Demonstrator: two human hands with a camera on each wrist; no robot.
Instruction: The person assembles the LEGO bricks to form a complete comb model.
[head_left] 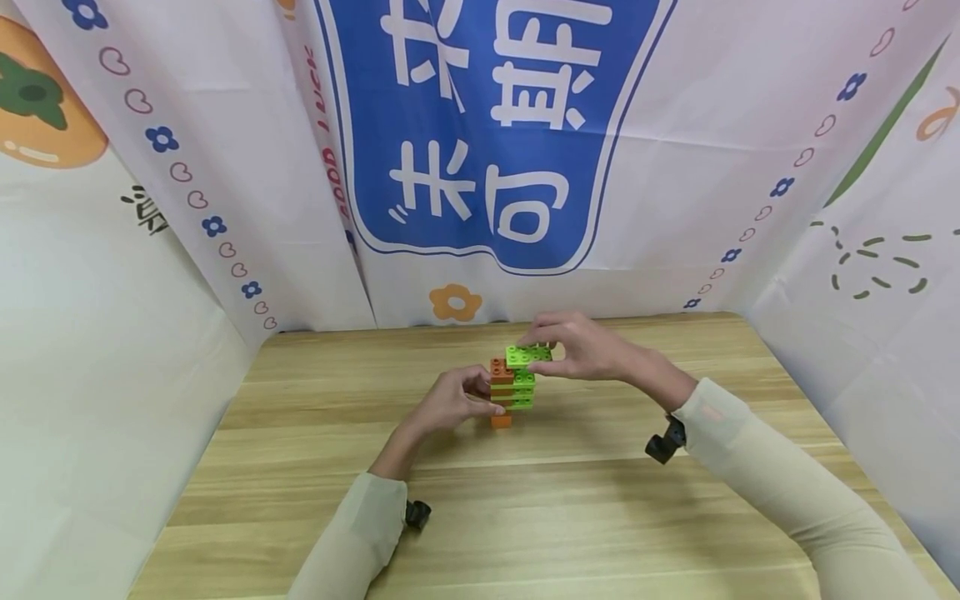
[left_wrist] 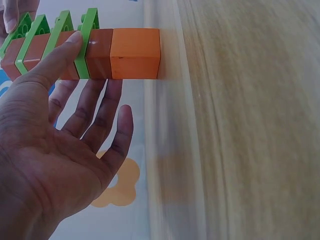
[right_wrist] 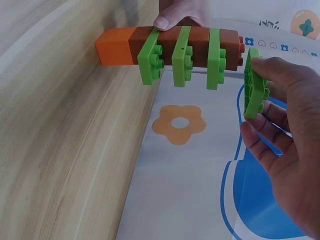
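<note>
A tower of toy building bricks stands on the table, with an orange brick (head_left: 501, 422) at its foot. Above that, brown bricks (right_wrist: 199, 46) alternate with green plates (right_wrist: 181, 57) that jut out to the right. My left hand (head_left: 452, 402) holds the tower from its left side, the thumb against a lower green plate and brown brick in the left wrist view. Between the thumb and fingers of my right hand (head_left: 588, 346) is a loose green plate (right_wrist: 254, 87). It hovers just off the studs of the topmost brown brick (head_left: 501, 368), with a small gap in the right wrist view.
Under the tower lies a wood-grain table (head_left: 525, 517). A white printed cloth (head_left: 660, 208) with a blue panel rises behind its back edge, and pale cloth walls stand at both sides. Small black devices (head_left: 662, 448) sit at both wrists.
</note>
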